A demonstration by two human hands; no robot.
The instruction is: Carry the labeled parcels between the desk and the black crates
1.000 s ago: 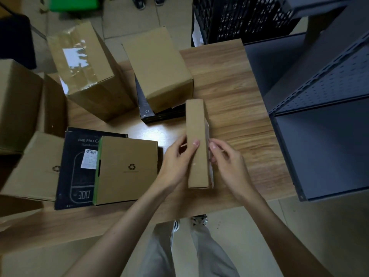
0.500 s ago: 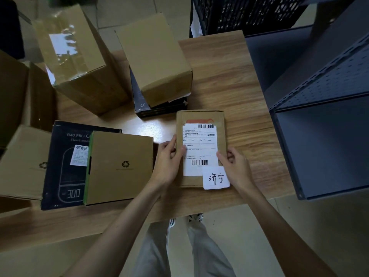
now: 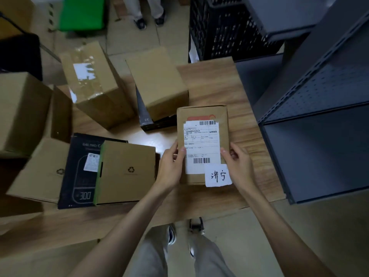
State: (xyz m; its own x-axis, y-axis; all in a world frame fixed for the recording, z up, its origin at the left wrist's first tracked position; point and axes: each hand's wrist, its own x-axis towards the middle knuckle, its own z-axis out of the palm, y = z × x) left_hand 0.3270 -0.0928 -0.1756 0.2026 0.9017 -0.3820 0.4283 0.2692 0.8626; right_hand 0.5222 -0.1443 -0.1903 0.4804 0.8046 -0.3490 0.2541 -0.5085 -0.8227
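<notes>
My left hand (image 3: 172, 166) grips the left edge of the labeled parcel (image 3: 202, 144), thumb on its top face and fingers curled under. My right hand (image 3: 238, 166) holds the right edge the same way, thumb near the shipping label (image 3: 201, 145). The parcel lies label-up, flat or nearly flat over the wooden desk (image 3: 249, 176); I cannot tell if it touches. A small white note (image 3: 218, 175) with handwritten characters sticks out at its 5 o'clock corner.

At 9 o'clock from the parcel sits a green-edged carton (image 3: 127, 172), overlapping a black product box (image 3: 79, 170). At 11 o'clock a plain brown box (image 3: 157, 84) rests on a second black box (image 3: 145, 116), and further toward 10 o'clock stands a taped carton (image 3: 93, 84). A black crate (image 3: 225, 29) stands at 12 o'clock beyond the desk. Grey metal shelving (image 3: 319, 116) fills 3 o'clock.
</notes>
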